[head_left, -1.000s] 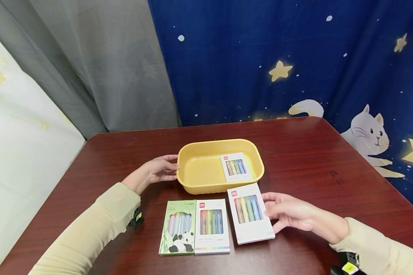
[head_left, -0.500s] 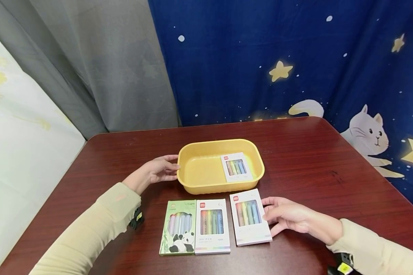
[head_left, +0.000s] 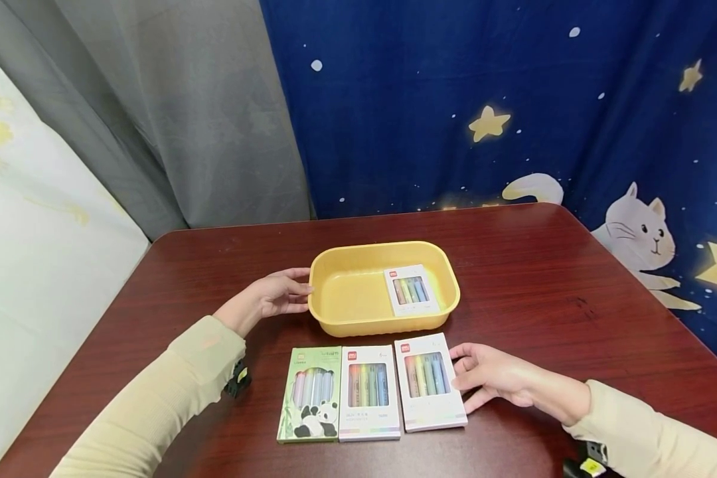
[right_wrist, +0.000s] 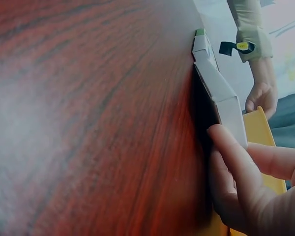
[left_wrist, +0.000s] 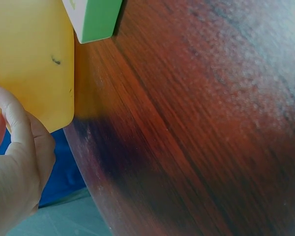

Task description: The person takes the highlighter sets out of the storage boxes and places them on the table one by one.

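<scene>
yellow tub [head_left: 355, 295] — box [head_left: 415, 307] inside, left fingers [left_wrist: 18, 120] apart touching tub, right fingers [right_wrist: 236, 160] pinching carton [head_left: 431, 406]

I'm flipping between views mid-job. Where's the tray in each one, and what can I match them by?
Head: tray near the middle, slightly low and right.
Left wrist: tray at upper left, cut off by the picture's edge.
Right wrist: tray at lower right, partly behind the right hand.
Shared landmark: the left hand, at one end of the tray.
</scene>
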The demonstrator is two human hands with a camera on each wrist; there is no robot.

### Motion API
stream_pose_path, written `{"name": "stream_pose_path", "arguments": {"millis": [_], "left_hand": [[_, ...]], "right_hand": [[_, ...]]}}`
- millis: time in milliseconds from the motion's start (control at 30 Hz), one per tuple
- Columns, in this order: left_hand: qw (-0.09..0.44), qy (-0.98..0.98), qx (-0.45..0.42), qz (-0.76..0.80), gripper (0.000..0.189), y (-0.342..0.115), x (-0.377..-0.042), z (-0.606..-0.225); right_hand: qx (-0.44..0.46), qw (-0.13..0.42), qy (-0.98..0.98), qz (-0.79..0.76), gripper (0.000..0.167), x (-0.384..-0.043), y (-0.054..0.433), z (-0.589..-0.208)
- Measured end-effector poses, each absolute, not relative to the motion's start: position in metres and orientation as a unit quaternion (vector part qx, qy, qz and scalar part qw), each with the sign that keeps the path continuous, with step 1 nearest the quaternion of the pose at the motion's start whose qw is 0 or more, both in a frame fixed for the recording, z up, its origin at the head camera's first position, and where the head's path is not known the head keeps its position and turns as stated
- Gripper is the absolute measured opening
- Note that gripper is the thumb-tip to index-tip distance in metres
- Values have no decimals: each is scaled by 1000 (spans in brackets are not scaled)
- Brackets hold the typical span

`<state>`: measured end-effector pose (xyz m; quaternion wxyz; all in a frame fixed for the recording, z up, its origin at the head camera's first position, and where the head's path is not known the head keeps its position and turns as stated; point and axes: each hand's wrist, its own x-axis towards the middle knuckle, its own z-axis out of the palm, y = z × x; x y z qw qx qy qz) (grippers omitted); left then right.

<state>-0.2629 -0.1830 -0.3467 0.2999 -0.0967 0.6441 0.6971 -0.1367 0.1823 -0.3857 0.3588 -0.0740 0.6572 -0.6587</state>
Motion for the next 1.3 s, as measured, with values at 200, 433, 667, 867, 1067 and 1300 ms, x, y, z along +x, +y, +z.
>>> {"name": "stream_pose_path", "arguments": {"millis": [200, 433, 667, 867, 1067, 1300], "left_hand": [[298, 645, -98, 697, 59, -184, -263, -346], [295, 651, -98, 693, 59, -184, -264, -348], [292, 650, -101, 694, 59, -184, -264, -350], [294, 651, -98, 693, 59, -184, -265, -350], [294, 655, -103, 689, 58, -184, -265, -349], [298, 653, -99, 689, 60, -183, -265, -348]], "right_hand": [[-65, 350, 682, -639, 58, -135, 178, -384], [-79, 336, 712, -611, 58, -137, 175, -386], [-88, 323, 746, -576, 57, -137, 173, -388], [-80, 313, 765, -557, 58, -135, 169, -386], [-76, 313, 773, -547, 62, -136, 167, -385], [-78, 313, 779, -538, 62, -139, 162, -383]]}}
